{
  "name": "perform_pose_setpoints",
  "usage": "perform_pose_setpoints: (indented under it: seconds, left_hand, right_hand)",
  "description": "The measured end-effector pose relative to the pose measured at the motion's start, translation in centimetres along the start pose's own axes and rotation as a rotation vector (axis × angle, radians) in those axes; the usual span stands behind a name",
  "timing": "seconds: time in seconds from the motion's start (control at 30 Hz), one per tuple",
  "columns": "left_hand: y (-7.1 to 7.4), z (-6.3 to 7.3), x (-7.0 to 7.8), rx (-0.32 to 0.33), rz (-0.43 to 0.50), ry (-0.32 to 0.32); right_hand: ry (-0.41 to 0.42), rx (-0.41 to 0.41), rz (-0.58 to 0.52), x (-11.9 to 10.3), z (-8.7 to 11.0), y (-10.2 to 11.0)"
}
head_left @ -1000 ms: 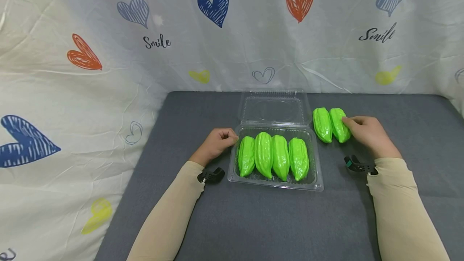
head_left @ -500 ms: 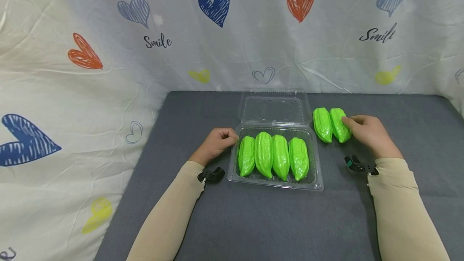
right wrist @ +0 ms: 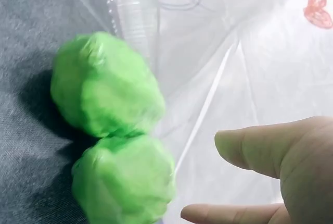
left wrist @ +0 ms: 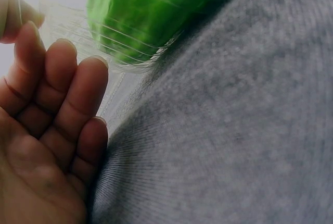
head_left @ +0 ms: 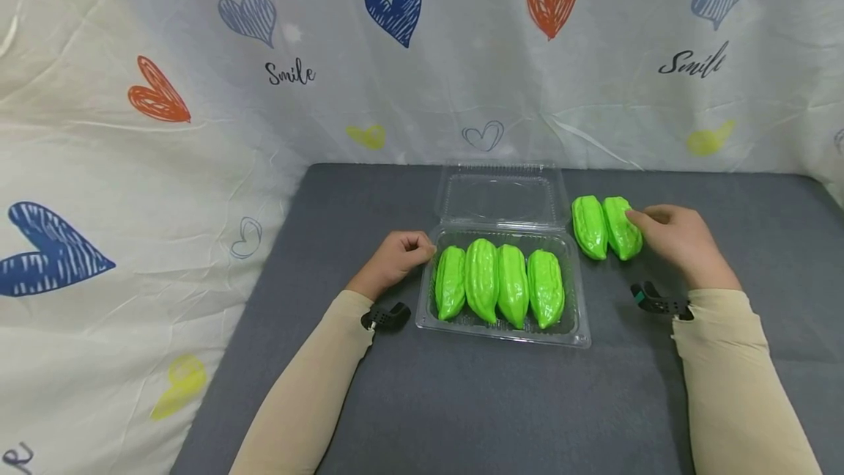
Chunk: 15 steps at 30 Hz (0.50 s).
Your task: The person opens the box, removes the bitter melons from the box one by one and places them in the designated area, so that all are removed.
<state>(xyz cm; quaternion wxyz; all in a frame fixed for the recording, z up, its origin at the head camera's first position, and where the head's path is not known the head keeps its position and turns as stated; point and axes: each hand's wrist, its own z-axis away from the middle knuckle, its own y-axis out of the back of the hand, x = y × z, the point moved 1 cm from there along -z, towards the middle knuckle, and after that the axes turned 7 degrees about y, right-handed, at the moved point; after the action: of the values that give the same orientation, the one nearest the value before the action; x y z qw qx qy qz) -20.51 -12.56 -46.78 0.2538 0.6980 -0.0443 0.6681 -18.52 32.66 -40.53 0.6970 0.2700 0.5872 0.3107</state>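
Pinching the container (head_left: 501, 335) at ten o'clock, the left hand (head_left: 395, 259) is apparently steadying it, while the right hand (head_left: 680, 237), thumb and finger parted, is hovering beside the green gourd (head_left: 620, 232) at two o'clock.

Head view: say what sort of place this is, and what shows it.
Probably a small tabletop set-up rather than a working kitchen: a gray table, a white cloth printed with hearts and "Smile" behind it and at its left, and a clear container holding four green pods.
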Motion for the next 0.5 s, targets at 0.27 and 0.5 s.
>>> perform_pose_setpoints:
  seconds: [0.27, 0.5]
  left_hand:
    - [0.0, -0.1, -0.1, 0.0, -0.002, -0.009]
    - [0.0, -0.1, -0.1, 0.002, -0.006, -0.008]
  right_hand:
    - [0.042, 0.042, 0.011, -1.1, 0.4, 0.2]
    - [0.062, 0.046, 0.024, -2.5, 1.1, 0.3]
